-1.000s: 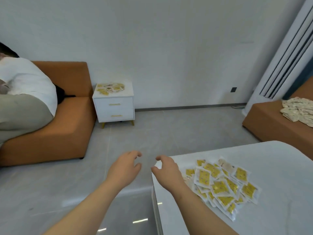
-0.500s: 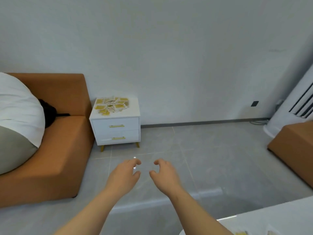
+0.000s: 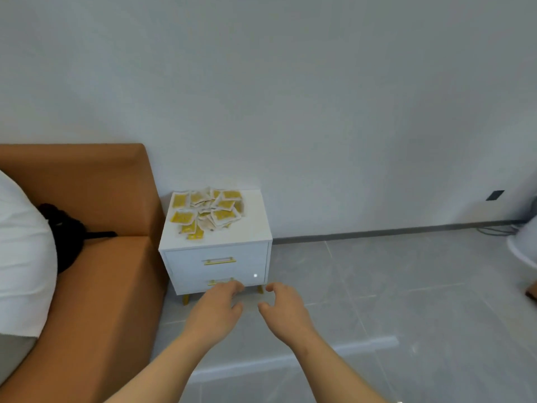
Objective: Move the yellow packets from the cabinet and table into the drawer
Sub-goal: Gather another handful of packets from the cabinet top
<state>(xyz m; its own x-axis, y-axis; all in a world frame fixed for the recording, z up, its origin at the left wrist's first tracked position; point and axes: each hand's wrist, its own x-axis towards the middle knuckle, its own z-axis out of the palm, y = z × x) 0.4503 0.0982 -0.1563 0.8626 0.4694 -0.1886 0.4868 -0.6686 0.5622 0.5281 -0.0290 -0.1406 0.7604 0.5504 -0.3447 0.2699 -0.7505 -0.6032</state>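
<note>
Both hands out front over the floor [image 3: 406,286], neither holding anything. Left hand [image 3: 215,308] loosely curled, thumb apart from the fingers; its fingertips overlap the lower drawer [image 3: 189,282] handle in view, but I cannot tell whether they touch it. Right hand [image 3: 286,308] just beside it, fingers also loosely curled and spread, palm down. Yellow packets [image 3: 207,210] lie in a loose overlapping heap on top of the white cabinet [image 3: 255,222] — piled toward the back left corner, a few spilling toward the front edge, right side of the top bare. Upper drawer [image 3: 186,261] and lower drawer both shut, gold handles. Orange sofa [image 3: 96,184] touches the cabinet's left side — a person in a white top [image 3: 23,257] on it, a black item [image 3: 66,237] beside them. Wall outlet [image 3: 495,195] far right.
</note>
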